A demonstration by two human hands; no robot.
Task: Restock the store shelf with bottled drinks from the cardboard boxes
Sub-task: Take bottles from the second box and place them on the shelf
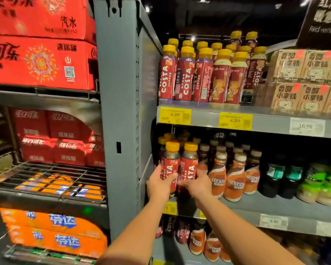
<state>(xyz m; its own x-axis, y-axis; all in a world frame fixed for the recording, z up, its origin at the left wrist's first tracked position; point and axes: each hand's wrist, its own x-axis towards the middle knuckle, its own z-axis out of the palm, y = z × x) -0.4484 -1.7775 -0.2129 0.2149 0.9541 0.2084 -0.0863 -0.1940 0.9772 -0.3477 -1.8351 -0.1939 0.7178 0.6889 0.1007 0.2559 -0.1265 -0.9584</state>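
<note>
Two hands each hold a drink just left of the Nescafé row (235,180): the left hand (159,186) curls round the outer Costa bottle (169,163), the right hand (197,185) round the inner Costa bottle (189,163) beside that row. Push both straight back, upright, labels forward, so neither nudges its neighbours

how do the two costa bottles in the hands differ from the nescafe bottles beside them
Costa bottles have yellow caps and red labels; Nescafe bottles have brownish caps and orange labels. The left hand and right hand each grip a Costa bottle; no hand grips the Nescafe bottles. Both kinds are upright on the same shelf.
</note>
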